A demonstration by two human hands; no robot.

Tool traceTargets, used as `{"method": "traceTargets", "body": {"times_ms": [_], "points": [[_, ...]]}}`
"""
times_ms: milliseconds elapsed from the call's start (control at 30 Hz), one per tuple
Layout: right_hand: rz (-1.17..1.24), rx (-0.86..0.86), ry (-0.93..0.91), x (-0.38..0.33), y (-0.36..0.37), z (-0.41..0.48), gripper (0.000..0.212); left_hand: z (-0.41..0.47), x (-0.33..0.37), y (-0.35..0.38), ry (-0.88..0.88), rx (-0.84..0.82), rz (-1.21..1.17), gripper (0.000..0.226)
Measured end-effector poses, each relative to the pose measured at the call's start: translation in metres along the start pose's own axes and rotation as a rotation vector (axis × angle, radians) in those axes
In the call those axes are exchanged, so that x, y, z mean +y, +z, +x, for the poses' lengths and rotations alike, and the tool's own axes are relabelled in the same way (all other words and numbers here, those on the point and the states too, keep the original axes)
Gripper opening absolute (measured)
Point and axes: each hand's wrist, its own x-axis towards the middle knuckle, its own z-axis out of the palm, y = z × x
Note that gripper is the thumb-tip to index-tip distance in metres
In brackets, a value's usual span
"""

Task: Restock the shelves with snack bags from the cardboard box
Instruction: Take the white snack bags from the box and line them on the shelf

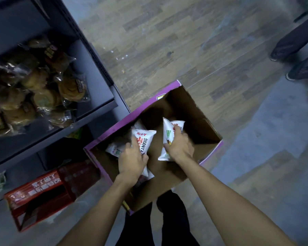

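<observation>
Bag (146, 139) sits clasped in the left grip (132, 160), second bag (168, 129) in the right grip (180, 148), inside the box (199, 121). Likely light, puffy, slick: hold mid-body, gently.

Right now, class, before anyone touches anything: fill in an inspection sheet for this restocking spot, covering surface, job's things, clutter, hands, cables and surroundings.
Surface: grey-brown wood-patterned floor; the box stands on it.
Job's things: open brown cardboard box with purple outside; white printed left snack bag, white printed right snack bag, third white bag lying lower in the box; dark grey metal shelves beside the box.
Clutter: small pale scraps on the floor; red cardboard carton by the foot of the shelves.
Hands: left hand grips the left snack bag; right hand grips the right snack bag.
Cables: nothing seen.
Surroundings: clear-wrapped brown pastries on a shelf; another person's dark shoes, upper right.
</observation>
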Motion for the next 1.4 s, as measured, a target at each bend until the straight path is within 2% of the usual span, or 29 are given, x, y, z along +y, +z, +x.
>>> {"method": "traceTargets", "body": {"times_ms": [100, 233, 500, 667, 767, 1000, 1400], "points": [[-0.036, 0.015, -0.077, -0.012, -0.03, -0.043, 0.079, -0.041, 0.009, -0.027, -0.034, 0.014, -0.214, 0.068], [-0.069, 0.073, -0.172, -0.026, -0.069, -0.09, 0.079, -0.087, 0.022, -0.072, -0.062, 0.112, -0.291, 0.062], [-0.057, 0.269, -0.488, -0.066, -0.155, -0.175, 0.074, -0.171, 0.034, -0.187, -0.072, 0.476, -0.474, 0.049], [0.046, 0.364, -0.668, -0.099, -0.212, -0.224, 0.079, -0.216, 0.031, -0.249, -0.104, 0.704, -0.499, 0.059], [0.13, 0.419, -0.787, -0.116, -0.242, -0.252, 0.08, -0.24, 0.026, -0.277, -0.109, 0.887, -0.533, 0.053], [0.127, 0.511, -0.998, -0.152, -0.29, -0.31, 0.078, -0.282, 0.026, -0.336, -0.085, 1.125, -0.448, 0.052], [0.144, 0.704, -1.213, -0.22, -0.367, -0.398, 0.07, -0.331, 0.03, -0.462, -0.049, 1.35, -0.253, 0.05]]}}
